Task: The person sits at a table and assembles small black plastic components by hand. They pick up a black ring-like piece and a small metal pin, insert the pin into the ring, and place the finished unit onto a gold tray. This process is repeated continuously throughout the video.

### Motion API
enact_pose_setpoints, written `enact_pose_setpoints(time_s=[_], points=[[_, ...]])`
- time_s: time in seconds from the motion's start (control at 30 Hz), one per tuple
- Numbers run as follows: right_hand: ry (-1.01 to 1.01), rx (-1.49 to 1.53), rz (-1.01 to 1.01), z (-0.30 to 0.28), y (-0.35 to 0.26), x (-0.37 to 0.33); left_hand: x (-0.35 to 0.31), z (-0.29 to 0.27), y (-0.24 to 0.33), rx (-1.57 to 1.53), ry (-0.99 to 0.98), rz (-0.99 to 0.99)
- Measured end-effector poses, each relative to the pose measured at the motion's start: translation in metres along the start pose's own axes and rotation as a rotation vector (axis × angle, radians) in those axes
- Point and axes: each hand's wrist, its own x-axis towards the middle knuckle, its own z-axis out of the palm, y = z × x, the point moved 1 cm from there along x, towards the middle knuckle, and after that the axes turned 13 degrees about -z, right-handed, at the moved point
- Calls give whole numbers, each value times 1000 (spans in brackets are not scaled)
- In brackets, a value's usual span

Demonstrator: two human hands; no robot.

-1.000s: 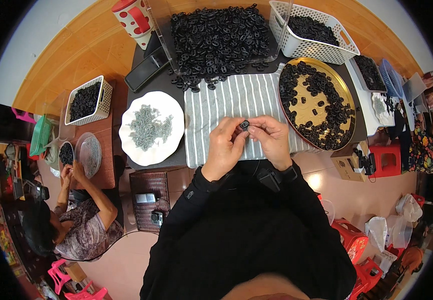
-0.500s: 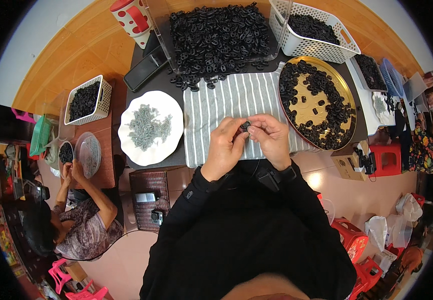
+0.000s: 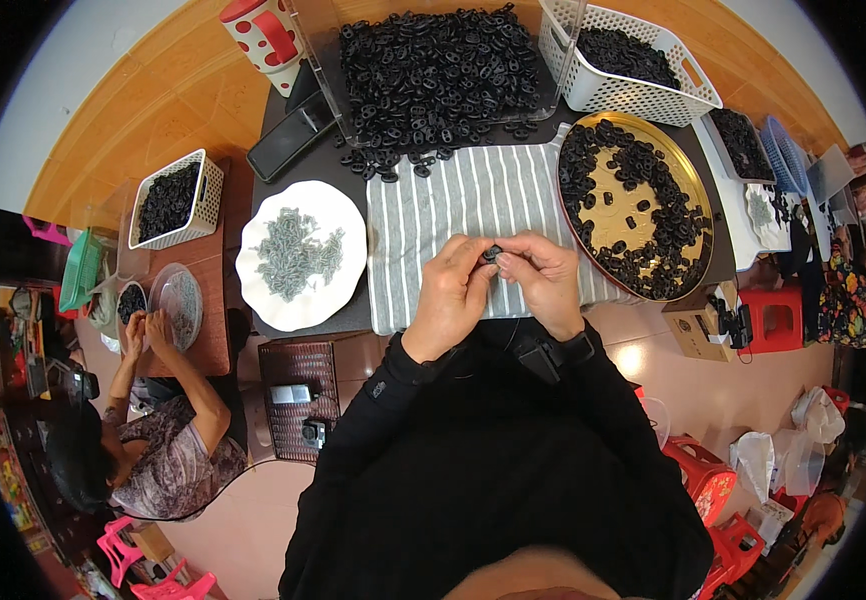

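Over the grey-and-white striped cloth [image 3: 453,200], my left hand [image 3: 453,285] and my right hand [image 3: 543,280] meet with fingertips pinched together. Between them is a small black plastic piece [image 3: 493,253], mostly hidden by thumbs and fingers. To the left stands a white scalloped plate [image 3: 253,265] with a heap of small, thin grey metal pieces [image 3: 288,245]. A round gold tray [image 3: 618,210] on the right bears many black oval pieces [image 3: 643,160]. Beyond the cloth, a clear bin holds a large pile of similar black pieces with holes [image 3: 443,75]; some have spilled out in front.
A phone [image 3: 293,140] and a red-dotted white mug [image 3: 263,45] stand at the far left of my table. A white perforated basket [image 3: 643,95] of black pieces stands far right. At a brown table [image 3: 215,300] on the left, another person [image 3: 173,440] handles small parts. Red stools [image 3: 775,320] stand right.
My hands stay in the same place, with only a slight shift of the fingers around the black piece. The other person's hands have moved a little away from their body.
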Motion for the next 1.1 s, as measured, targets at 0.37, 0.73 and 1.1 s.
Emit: enact_pose_setpoints(time_s=[0.37, 0.73, 1.1], points=[[-136, -58, -103, -6, -2, 1, 1, -3, -6, -66, -37, -69], [-139, -69, -131, -7, 3, -2, 0, -2, 1, -29, -44, 12], [-123, -152, -206, -2, -1, -4, -1, -1, 0, -9, -36, 30]])
